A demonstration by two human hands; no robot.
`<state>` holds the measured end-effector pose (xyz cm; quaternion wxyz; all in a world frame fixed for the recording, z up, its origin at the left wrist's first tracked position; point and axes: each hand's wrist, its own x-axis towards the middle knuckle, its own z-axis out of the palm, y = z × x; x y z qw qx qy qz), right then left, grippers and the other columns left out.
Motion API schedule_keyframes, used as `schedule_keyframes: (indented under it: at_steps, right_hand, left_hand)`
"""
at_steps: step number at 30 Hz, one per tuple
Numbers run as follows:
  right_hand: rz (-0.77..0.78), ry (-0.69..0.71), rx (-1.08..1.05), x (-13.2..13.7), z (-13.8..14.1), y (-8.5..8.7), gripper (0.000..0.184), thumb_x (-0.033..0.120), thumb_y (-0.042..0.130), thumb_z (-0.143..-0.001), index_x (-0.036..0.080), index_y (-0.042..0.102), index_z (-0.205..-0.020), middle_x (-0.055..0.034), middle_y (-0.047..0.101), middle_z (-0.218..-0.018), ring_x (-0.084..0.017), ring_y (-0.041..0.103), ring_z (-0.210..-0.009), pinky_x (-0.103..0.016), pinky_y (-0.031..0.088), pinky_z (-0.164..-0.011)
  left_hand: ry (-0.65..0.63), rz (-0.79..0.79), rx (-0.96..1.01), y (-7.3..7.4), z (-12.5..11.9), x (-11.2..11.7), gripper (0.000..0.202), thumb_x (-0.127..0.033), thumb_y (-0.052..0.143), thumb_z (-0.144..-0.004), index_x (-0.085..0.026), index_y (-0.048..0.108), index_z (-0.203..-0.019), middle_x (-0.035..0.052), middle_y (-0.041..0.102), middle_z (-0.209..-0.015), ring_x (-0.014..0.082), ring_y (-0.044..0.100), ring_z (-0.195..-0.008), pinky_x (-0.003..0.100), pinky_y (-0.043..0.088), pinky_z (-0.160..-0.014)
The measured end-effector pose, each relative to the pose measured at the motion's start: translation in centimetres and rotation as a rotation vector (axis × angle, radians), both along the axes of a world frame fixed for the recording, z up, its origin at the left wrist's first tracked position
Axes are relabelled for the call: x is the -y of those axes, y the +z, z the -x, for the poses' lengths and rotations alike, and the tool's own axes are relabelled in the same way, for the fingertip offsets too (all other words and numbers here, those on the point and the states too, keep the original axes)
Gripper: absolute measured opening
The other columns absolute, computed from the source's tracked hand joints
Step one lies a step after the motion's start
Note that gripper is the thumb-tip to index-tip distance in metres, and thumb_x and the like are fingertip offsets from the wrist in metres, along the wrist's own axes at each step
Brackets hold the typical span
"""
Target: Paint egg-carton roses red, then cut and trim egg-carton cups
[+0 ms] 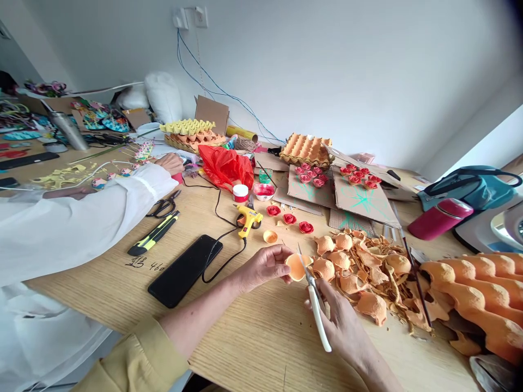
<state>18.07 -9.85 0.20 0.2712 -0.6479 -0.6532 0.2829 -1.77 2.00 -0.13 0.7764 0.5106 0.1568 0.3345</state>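
Note:
My left hand (265, 267) pinches a small orange egg-carton cup (295, 267) above the wooden table (253, 337). My right hand (343, 321) grips white-handled scissors (316, 305), and their blades reach the cup's right edge. Just right of the cup lies a heap of cut orange carton cups and scraps (368, 277). Three finished red paper roses (289, 219) sit on the table beyond my hands, with one loose orange cup (270, 236) near them.
A black phone (186, 269), a yellow glue gun (247, 216) with its cord, a utility knife (153, 235) and black scissors (164, 207) lie to the left. Another person's white sleeve (81, 223) rests there. Orange egg trays (482, 299) are at right; cardboard with roses (359, 196) behind.

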Motion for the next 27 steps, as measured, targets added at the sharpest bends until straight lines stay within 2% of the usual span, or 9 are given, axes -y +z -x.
schedule_keyframes:
  at_steps: [4, 10, 15, 22, 27]
  right_hand:
    - [-0.028, 0.014, 0.030, 0.11, -0.16, -0.48, 0.032, 0.054, 0.050, -0.095, 0.022, 0.054, -0.094, -0.0031, 0.066, -0.090, -0.020, 0.059, -0.084, -0.032, 0.046, -0.075]
    - [-0.058, 0.027, 0.005, 0.31, -0.14, -0.42, 0.036, 0.054, 0.046, -0.099, 0.023, 0.046, -0.079, 0.0011, 0.057, -0.075, -0.016, 0.052, -0.071, -0.028, 0.044, -0.066]
    - [-0.103, 0.032, 0.012, 0.22, -0.23, -0.32, 0.035, 0.049, 0.050, -0.097, 0.022, 0.049, -0.075, 0.0009, 0.056, -0.071, -0.014, 0.049, -0.066, -0.026, 0.040, -0.061]
    - [-0.105, 0.017, -0.023, 0.38, -0.06, -0.25, 0.040, 0.053, 0.048, -0.098, 0.022, 0.050, -0.073, 0.0019, 0.051, -0.065, -0.013, 0.043, -0.060, -0.025, 0.036, -0.056]
    - [-0.099, 0.002, -0.026, 0.48, 0.30, -0.08, 0.037, 0.051, 0.048, -0.098, 0.022, 0.051, -0.074, 0.0008, 0.054, -0.066, -0.014, 0.046, -0.062, -0.025, 0.038, -0.056]
  left_hand:
    - [-0.029, -0.006, 0.018, -0.19, 0.04, -0.13, 0.051, -0.047, 0.089, -0.072, -0.012, 0.069, -0.104, 0.0047, 0.069, -0.090, 0.0128, 0.066, -0.072, 0.027, 0.056, -0.068]
    - [-0.027, 0.018, -0.014, 0.36, 0.20, -0.14, 0.055, -0.051, 0.090, -0.070, -0.012, 0.069, -0.102, 0.0051, 0.070, -0.089, 0.0141, 0.068, -0.072, 0.027, 0.056, -0.067]
    - [-0.015, 0.062, -0.012, 0.68, 0.27, -0.01, 0.058, -0.053, 0.090, -0.068, -0.011, 0.070, -0.103, 0.0074, 0.072, -0.092, 0.0163, 0.070, -0.079, 0.028, 0.058, -0.072]
    - [0.013, 0.086, 0.043, 0.47, 0.20, -0.27, 0.050, -0.051, 0.084, -0.077, -0.012, 0.067, -0.104, 0.0069, 0.072, -0.087, 0.0158, 0.071, -0.072, 0.025, 0.057, -0.066]
    - [0.033, 0.066, 0.070, 0.42, 0.16, -0.34, 0.044, -0.050, 0.081, -0.081, -0.014, 0.066, -0.102, 0.0052, 0.071, -0.087, 0.0149, 0.070, -0.072, 0.024, 0.057, -0.064]
